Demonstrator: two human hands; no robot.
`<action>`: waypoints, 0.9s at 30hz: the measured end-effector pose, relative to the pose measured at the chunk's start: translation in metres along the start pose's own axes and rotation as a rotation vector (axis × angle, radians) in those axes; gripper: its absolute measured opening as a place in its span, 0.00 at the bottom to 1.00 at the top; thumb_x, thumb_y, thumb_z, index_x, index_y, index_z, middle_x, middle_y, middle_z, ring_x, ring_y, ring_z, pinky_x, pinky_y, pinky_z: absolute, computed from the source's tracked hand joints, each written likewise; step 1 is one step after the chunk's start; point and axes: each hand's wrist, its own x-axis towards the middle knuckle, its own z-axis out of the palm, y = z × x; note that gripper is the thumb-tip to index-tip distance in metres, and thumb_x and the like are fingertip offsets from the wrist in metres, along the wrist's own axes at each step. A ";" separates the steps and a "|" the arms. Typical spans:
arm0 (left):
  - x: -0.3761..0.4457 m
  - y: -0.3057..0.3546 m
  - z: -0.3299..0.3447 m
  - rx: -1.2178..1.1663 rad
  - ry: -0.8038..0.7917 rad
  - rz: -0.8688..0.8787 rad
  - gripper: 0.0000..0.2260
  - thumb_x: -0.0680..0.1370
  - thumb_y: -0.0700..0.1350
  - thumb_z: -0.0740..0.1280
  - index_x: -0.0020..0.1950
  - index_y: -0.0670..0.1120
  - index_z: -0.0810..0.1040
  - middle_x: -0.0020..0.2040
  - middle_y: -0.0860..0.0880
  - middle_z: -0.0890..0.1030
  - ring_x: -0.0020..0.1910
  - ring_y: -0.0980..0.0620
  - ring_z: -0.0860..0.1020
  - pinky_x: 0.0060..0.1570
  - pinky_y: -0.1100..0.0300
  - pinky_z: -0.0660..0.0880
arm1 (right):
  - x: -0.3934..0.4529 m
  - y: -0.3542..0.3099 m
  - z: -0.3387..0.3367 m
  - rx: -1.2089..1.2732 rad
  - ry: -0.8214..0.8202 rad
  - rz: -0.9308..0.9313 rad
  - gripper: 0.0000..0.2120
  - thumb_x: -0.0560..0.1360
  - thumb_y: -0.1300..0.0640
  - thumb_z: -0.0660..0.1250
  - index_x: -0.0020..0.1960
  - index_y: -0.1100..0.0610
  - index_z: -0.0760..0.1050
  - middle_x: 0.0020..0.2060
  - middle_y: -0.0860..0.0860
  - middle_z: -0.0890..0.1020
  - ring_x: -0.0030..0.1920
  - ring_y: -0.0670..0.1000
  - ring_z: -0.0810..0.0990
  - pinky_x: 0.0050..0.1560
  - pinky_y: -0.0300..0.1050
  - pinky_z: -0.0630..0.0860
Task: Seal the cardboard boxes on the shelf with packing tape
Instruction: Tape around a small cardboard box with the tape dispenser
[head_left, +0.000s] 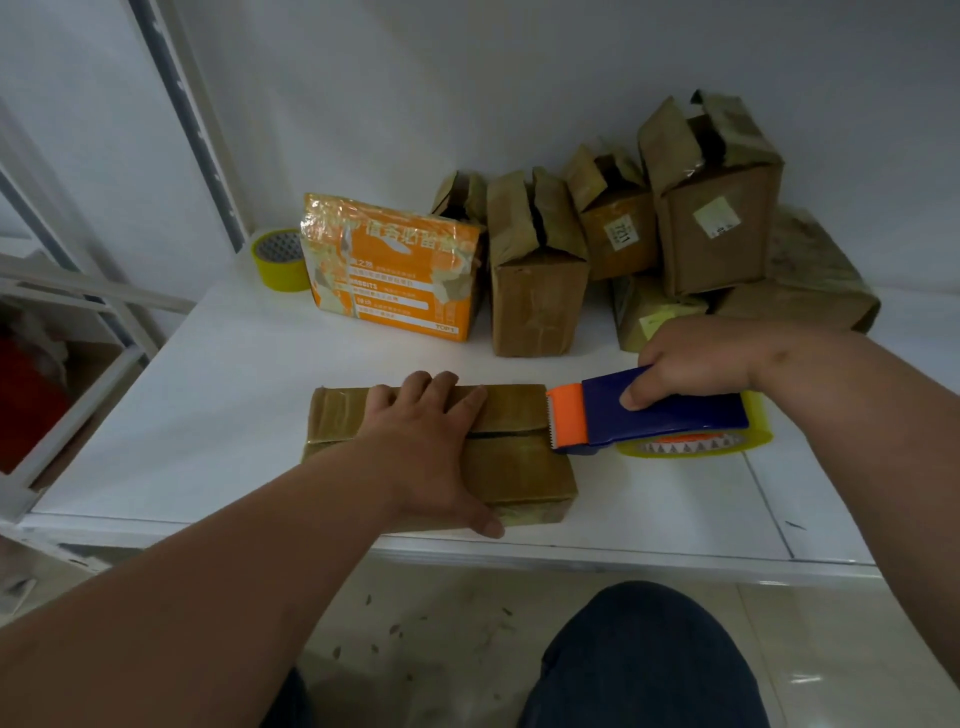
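Note:
A flat brown cardboard box (519, 467) lies near the front edge of the white shelf (218, 415), its two top flaps meeting at a dark seam. My left hand (426, 441) presses flat on the flaps, thumb hooked over the front edge. My right hand (696, 364) grips a blue tape dispenser (665, 410) with an orange toothed head and a yellowish tape roll (727, 441). The orange head touches the box's right end at the seam.
Several brown boxes (535, 275) with loose flaps stand at the back of the shelf, beside an orange printed box (395, 270). A yellow tape roll (278, 260) sits at the back left. A metal upright runs up the left. Below are floor tiles and my legs.

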 end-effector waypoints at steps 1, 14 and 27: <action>0.002 -0.001 -0.002 0.004 0.008 0.015 0.58 0.56 0.80 0.64 0.78 0.59 0.43 0.79 0.51 0.49 0.76 0.44 0.48 0.72 0.41 0.51 | -0.001 0.000 -0.001 -0.005 0.002 -0.009 0.15 0.74 0.43 0.69 0.43 0.55 0.78 0.37 0.50 0.78 0.38 0.49 0.77 0.33 0.39 0.66; 0.000 -0.008 0.005 -0.010 0.026 0.104 0.53 0.64 0.78 0.61 0.78 0.59 0.37 0.79 0.50 0.48 0.78 0.46 0.45 0.75 0.42 0.38 | 0.005 0.014 -0.003 0.062 -0.088 -0.018 0.13 0.75 0.43 0.68 0.42 0.53 0.76 0.38 0.49 0.80 0.40 0.49 0.79 0.37 0.39 0.70; 0.000 -0.015 0.008 -0.005 0.031 0.141 0.52 0.65 0.78 0.61 0.78 0.60 0.36 0.79 0.51 0.46 0.78 0.49 0.43 0.74 0.46 0.34 | 0.009 0.030 -0.009 0.067 -0.128 0.044 0.13 0.75 0.44 0.68 0.45 0.54 0.77 0.40 0.50 0.81 0.41 0.49 0.80 0.38 0.39 0.72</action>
